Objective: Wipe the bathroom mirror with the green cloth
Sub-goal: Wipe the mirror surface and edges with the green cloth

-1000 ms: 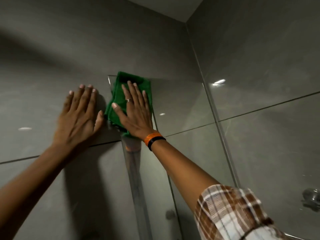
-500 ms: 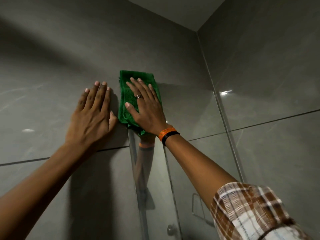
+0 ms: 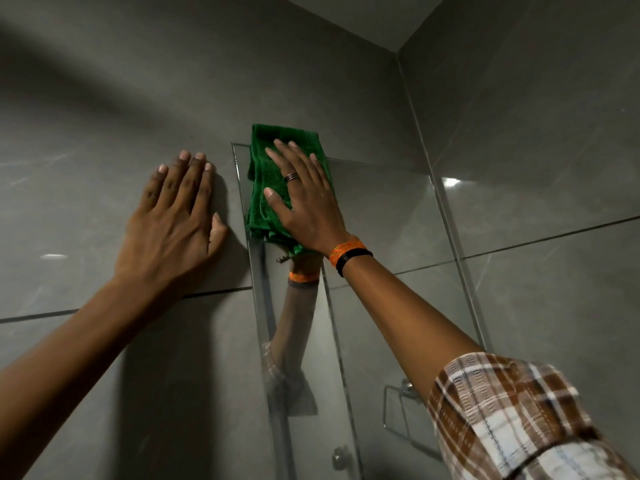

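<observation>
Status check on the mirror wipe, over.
Right hand flat, pressing green cloth on mirror top-left corner. Left hand open, braced on wall tile. Nothing in the way.

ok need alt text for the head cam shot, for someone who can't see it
A person's right hand presses a folded green cloth flat against the top left corner of a wall mirror, with the cloth's top edge reaching over the mirror's upper rim. The left hand lies flat on the grey tiled wall beside the mirror. The mirror reflects the right forearm.
</observation>
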The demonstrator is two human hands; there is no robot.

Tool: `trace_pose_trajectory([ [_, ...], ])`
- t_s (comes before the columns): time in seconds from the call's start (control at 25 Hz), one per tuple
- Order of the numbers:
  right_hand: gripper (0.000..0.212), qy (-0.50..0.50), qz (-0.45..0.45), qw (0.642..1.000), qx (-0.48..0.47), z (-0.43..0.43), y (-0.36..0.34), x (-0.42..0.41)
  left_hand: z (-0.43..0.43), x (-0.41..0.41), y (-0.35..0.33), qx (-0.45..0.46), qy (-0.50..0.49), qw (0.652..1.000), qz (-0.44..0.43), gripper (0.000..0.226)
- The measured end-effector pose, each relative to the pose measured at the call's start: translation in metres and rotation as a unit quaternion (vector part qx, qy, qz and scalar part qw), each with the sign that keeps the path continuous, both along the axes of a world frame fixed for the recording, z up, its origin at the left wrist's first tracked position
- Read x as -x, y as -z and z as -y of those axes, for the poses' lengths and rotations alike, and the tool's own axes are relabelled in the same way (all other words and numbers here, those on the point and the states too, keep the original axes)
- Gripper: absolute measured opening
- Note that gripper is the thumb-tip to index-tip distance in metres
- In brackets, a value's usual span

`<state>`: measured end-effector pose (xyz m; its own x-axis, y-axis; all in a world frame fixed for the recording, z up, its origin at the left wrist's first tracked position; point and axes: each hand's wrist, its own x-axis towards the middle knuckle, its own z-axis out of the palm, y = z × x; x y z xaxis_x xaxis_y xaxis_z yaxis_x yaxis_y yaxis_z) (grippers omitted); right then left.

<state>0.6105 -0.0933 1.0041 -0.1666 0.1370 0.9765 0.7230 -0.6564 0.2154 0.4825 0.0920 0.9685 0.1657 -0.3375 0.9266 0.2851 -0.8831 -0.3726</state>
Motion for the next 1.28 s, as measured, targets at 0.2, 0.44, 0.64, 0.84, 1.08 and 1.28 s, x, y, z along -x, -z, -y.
trace_pose_trajectory([
  [0.2, 0.061, -0.008, -0.030, 0.999, -0.032, 0.037, -0.001, -0.031, -0.001, 0.000, 0.000, -0.005, 0.006, 1.000, 0.006, 0.079],
  [0.44, 0.059, -0.028, -0.095, 0.992, -0.084, 0.110, -0.002, -0.094, -0.007, -0.009, -0.002, -0.013, 0.008, 0.999, 0.029, 0.077],
  [0.64, 0.055, -0.019, -0.154, 0.977, -0.149, 0.164, -0.005, -0.141, -0.015, -0.016, -0.005, -0.028, 0.008, 0.998, 0.054, 0.075],
  [0.84, 0.058, -0.001, -0.222, 0.954, -0.203, 0.200, -0.001, -0.170, -0.020, -0.022, -0.008, -0.045, 0.001, 0.996, 0.077, 0.076],
  [1.08, 0.060, -0.033, -0.244, 0.942, -0.228, 0.200, 0.029, -0.172, -0.021, -0.023, -0.007, -0.051, 0.008, 0.996, 0.079, 0.076],
  [1.28, 0.061, -0.032, -0.267, 0.936, -0.226, 0.200, 0.102, -0.167, -0.017, -0.020, -0.006, -0.040, 0.027, 0.997, 0.065, 0.076],
])
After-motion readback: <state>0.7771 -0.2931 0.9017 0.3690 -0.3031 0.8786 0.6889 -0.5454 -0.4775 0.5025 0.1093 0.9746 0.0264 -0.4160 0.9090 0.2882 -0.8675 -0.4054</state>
